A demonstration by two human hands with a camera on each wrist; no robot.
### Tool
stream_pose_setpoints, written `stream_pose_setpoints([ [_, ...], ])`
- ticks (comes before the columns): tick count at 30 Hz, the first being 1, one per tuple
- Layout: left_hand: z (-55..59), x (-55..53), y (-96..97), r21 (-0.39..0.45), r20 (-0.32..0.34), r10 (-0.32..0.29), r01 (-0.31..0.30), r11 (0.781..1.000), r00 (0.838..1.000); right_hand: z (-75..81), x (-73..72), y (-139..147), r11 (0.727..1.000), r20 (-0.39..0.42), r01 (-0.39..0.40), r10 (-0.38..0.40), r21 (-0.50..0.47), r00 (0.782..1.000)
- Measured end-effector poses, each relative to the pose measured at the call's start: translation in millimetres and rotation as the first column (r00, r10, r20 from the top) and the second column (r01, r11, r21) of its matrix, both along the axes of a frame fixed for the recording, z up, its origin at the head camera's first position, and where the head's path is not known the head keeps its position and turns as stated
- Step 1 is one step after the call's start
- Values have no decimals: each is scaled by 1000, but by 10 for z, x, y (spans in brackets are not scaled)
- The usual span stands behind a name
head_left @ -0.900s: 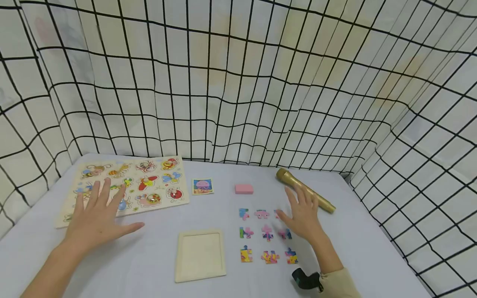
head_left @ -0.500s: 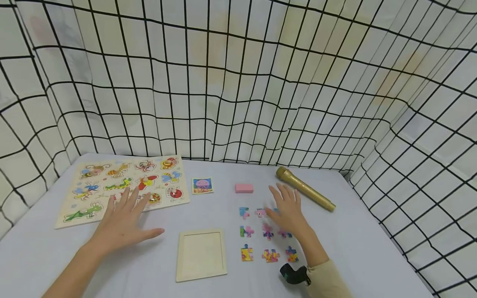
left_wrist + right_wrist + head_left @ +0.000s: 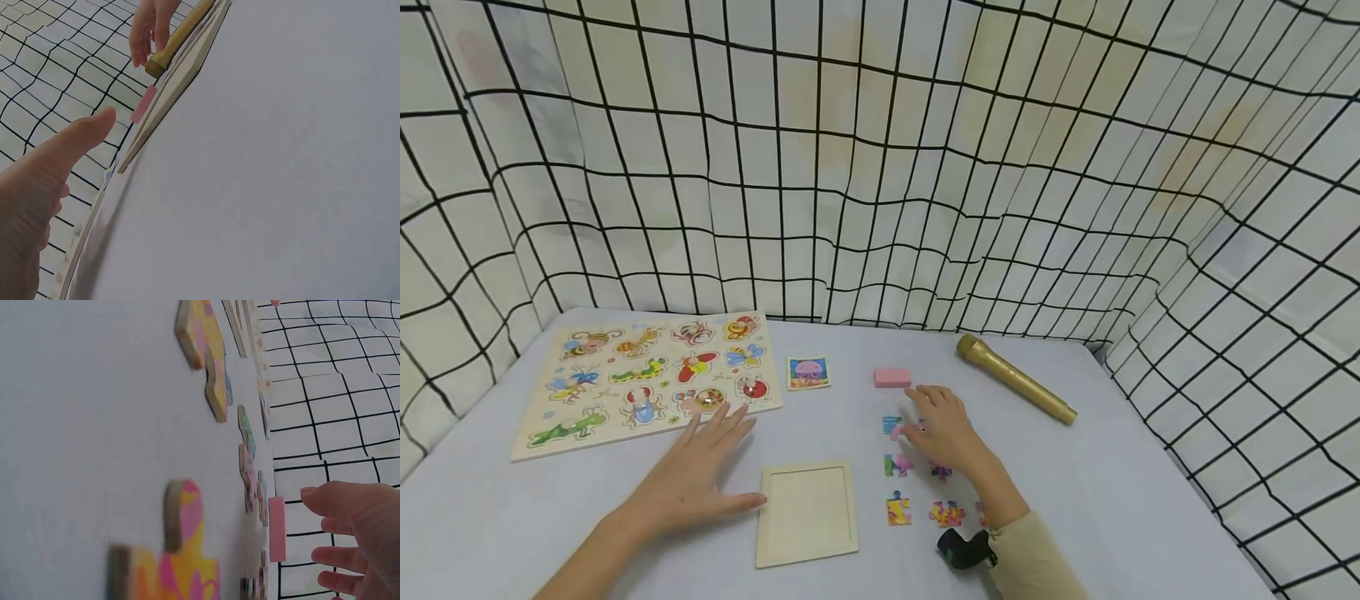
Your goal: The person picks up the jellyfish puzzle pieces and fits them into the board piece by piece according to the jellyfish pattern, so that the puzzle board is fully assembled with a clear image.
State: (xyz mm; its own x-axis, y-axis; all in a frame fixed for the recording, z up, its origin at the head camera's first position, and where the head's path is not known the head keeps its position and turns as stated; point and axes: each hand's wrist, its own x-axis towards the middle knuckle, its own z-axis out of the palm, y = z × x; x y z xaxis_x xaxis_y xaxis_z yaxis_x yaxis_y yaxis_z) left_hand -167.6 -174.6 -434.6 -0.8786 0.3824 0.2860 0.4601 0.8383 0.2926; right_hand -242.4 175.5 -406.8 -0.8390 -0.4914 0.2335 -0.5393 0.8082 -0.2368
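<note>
Yellow, pink and blue puzzle pieces (image 3: 898, 510) lie apart from one another in rows, beneath and around the right hand (image 3: 947, 429), whose fingers and wrist cover some of them. Yellow shows most in the row closest to the right sleeve, and the piece at its right end is partly hidden by the forearm. Well apart from each other, the two hands have their fingers loosely extended; whether the right fingertips touch any piece cannot be told. The left hand (image 3: 692, 479) is spread, palm down, its thumb pointing toward the pale wooden frame (image 3: 807, 515), which lies between the hands, nearer the left. In the left wrist view a gap shows between that thumb and the frame.

Just beyond the right fingertips sits a pink block (image 3: 892, 378). Ahead of the space between the hands lies a small jellyfish picture card (image 3: 808, 373). Past the left fingertips stretches a wooden insect board (image 3: 677, 388), filled with colourful bugs. A gold microphone (image 3: 1017, 380) lies slantwise, farther out and to the right of the right hand. Behind that hand come a black device (image 3: 964, 550) at the wrist and a beige sleeve (image 3: 1037, 558). White cloth (image 3: 1120, 500) spreads under everything, and black netting rises beyond both hands.
</note>
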Motion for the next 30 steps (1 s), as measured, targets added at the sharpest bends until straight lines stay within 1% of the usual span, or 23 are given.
stream_pose_setpoints([
  [4,-72,37,68,34,30,-53,52,998,998,-44,-39,-72,1000,49,1,-2,10,999],
  [7,-134,77,106,60,73,-91,87,994,993,-74,-61,-120,1000,89,19,-21,20,996],
  [10,-174,107,134,68,86,-118,112,991,989,-117,-85,-149,999,96,31,-34,35,995],
  [14,-183,125,157,49,67,-133,130,990,989,-190,-110,-151,999,86,18,-21,39,996],
  [18,-180,132,172,32,49,-169,168,985,984,-244,-113,-124,1000,110,17,-19,16,994],
  [22,-189,134,163,-3,-5,-198,198,980,980,-254,-125,-113,1000,117,-5,7,-20,993],
  [26,-202,131,143,-25,-67,-205,204,979,976,-254,-154,-120,999,98,-42,44,-30,994],
  [30,-214,104,131,-22,-67,-204,203,979,977,-255,-175,-120,997,80,-58,61,-43,995],
])
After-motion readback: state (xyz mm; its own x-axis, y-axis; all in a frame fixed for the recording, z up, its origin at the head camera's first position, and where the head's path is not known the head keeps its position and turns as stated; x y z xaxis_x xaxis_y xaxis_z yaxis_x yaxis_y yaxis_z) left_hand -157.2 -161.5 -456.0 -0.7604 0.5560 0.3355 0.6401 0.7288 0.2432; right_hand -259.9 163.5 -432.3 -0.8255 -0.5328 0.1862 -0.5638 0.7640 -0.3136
